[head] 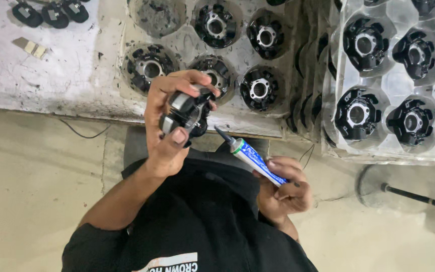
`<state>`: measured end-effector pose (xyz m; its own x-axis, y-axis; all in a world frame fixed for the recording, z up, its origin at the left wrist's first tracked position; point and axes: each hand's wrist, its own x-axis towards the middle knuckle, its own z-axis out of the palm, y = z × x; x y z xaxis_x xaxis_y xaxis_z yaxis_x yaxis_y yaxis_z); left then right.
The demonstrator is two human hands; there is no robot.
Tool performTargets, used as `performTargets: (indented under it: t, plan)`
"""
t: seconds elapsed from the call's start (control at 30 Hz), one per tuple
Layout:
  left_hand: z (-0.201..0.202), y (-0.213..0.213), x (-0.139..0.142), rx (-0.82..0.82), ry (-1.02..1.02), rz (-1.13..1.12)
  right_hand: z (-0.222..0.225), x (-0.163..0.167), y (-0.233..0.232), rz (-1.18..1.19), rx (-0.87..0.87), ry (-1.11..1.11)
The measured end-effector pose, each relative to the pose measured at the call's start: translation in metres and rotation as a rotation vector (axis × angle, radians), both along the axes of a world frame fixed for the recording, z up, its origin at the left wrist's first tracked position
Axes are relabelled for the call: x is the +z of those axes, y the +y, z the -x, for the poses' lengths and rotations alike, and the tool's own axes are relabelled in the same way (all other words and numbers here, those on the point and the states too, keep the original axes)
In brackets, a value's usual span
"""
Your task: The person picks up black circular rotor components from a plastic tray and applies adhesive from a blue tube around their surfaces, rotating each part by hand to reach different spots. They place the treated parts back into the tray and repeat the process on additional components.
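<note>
Left hand (164, 123) pinches a round black-and-metal motor part (187, 113) at frame centre, thumb and fingers clamped on its rim. Right hand (283, 189), at 4 o'clock of it, fist closed round a blue-white adhesive tube (250, 153), nozzle just beside the part. Likely glue-application step; needs the tip steadied on the seam. Clear tray (187, 38) of similar parts at 12 o'clock.

head cam, steep down, close-up

The person wears a black short-sleeved shirt (197, 221) with a white and orange printed strip across the chest at the lower edge of the view. Both forearms are bare below the sleeves, and the left hand (169, 121) and right hand (283, 189) are ungloved, with short, plain nails.
</note>
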<state>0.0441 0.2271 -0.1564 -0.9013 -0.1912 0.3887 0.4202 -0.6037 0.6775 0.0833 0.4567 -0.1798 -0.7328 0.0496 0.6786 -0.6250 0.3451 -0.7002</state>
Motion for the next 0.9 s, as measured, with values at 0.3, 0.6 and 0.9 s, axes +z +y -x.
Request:
performTargets:
  t: [0.3, 0.6, 0.9]
  plan:
    - [-0.001, 0.013, 0.005, 0.095, 0.052, 0.136, 0.003, 0.027, -0.004, -0.244, -0.012, 0.167]
    - [0.002, 0.010, -0.001, 0.133, 0.073, 0.232, 0.009, 0.027, -0.005, -0.312, 0.054, 0.230]
    - [0.003, 0.013, -0.010, 0.010, -0.008, 0.100, 0.013, 0.025, -0.005, -0.293, 0.071, 0.249]
